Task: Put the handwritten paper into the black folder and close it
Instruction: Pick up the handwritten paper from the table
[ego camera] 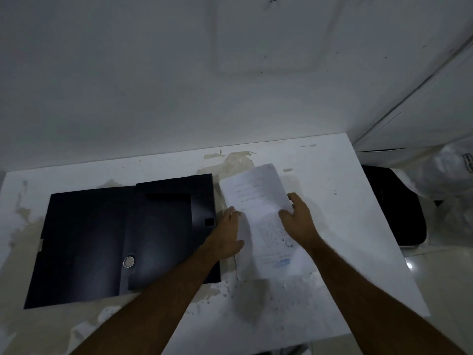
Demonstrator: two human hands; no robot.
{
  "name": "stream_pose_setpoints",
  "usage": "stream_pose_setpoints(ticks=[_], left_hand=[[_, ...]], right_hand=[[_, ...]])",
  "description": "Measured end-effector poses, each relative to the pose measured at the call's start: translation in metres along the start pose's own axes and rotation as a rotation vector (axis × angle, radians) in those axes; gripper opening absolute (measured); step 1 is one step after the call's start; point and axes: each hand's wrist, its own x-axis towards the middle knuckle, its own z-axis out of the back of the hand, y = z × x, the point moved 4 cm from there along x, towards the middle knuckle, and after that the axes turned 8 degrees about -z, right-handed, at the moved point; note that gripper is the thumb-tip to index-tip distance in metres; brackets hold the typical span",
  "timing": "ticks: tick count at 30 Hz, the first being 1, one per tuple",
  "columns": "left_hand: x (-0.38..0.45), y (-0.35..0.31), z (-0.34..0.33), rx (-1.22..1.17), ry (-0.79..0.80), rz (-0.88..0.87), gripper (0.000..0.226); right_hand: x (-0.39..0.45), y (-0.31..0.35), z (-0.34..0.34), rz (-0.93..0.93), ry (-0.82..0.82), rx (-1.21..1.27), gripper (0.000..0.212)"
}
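Note:
The black folder (102,239) lies open and flat on the left half of the white table (332,265), with a round silver button near its spine. Just right of it is the handwritten paper (258,198), a white sheet with faint writing, lifted slightly off the table and bent. My left hand (227,234) grips the paper's left edge, next to the folder's right edge. My right hand (298,213) grips the paper's right edge, fingers curled over it.
The table's surface is worn, with peeled beige patches. A white wall rises directly behind it. Right of the table stand a black chair or bag (394,208) and a white plastic bag (445,175). The table's right edge runs diagonally.

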Motion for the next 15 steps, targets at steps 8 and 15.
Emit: stream_pose_setpoints(ticks=[8, 15], left_hand=[[-0.046, -0.011, 0.064, -0.851, -0.238, 0.159, 0.071], [-0.106, 0.026, 0.115, -1.158, -0.315, 0.216, 0.036]], right_hand=[[-0.010, 0.051, 0.025, -0.168, 0.093, 0.313, 0.037], [-0.028, 0.087, -0.068, -0.214, 0.256, 0.405, 0.044]])
